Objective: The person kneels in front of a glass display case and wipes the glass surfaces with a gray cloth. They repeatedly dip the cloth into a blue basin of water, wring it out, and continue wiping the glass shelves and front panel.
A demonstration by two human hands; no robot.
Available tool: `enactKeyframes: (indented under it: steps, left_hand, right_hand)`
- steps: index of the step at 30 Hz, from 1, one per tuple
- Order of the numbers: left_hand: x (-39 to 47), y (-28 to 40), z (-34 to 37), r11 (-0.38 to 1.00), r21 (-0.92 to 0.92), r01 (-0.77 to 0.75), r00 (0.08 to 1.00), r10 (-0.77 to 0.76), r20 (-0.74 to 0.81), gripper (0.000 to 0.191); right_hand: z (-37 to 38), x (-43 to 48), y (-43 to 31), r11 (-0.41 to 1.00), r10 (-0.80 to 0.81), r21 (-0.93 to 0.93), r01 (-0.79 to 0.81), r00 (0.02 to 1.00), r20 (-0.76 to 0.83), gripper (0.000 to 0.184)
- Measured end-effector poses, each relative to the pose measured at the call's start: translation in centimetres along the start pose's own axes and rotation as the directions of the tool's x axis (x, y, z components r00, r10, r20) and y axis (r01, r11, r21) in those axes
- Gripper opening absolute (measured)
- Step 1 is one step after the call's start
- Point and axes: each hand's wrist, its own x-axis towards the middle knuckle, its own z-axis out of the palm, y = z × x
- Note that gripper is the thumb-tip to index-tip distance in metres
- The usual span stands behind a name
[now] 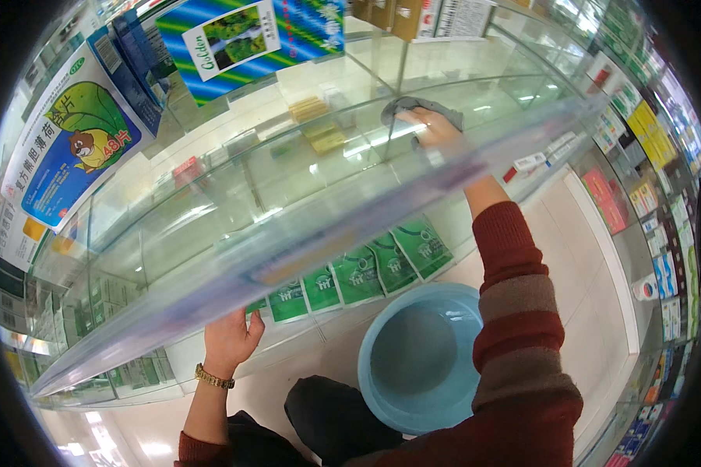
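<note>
My right hand (435,131) holds a grey cloth (444,114) against a glass surface of the display counter (304,198), with its fingers partly over the cloth. Low on the left, my left hand (231,340), with a gold-coloured watch on the wrist, is at the counter's edge; its fingertips are hidden, and the thumb stands apart. Green flat packets (356,274) lie in a row between the hands, behind the glass edge. Below them a light blue plastic basin (374,350) with cloudy water stands on the floor, beside my knees.
A cardboard sign with a cartoon animal (87,140) and a blue-green box (239,46) stand on the counter at upper left. Brown and white boxes (438,20) are at the top. Shelves of medicine boxes (651,137) line the right side. A long glass edge (304,248) crosses the view.
</note>
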Motion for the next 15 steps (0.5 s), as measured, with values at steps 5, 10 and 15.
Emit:
enactKeyframes:
  steps: [5, 10, 15]
  left_hand:
    - [-0.4, -0.2, 0.3, 0.993, 0.083, -0.078, 0.987, 0.089, -0.134, 0.049]
    - [-0.1, 0.1, 1.1, 0.993, 0.064, -0.097, 0.983, 0.106, -0.148, 0.050]
    - [-0.2, -0.2, 1.4, 0.993, 0.046, -0.110, 0.977, 0.116, -0.177, 0.050]
  right_hand:
    - [-0.8, -6.2, -4.4, 0.919, 0.387, 0.073, -0.387, 0.922, 0.007, 0.049]
    - [-3.5, -12.1, -10.6, 0.687, 0.700, 0.377, -0.621, 0.705, -0.115, 0.059]
    - [-1.9, -13.6, -16.4, 0.693, 0.704, 0.386, -0.609, 0.689, -0.175, 0.059]
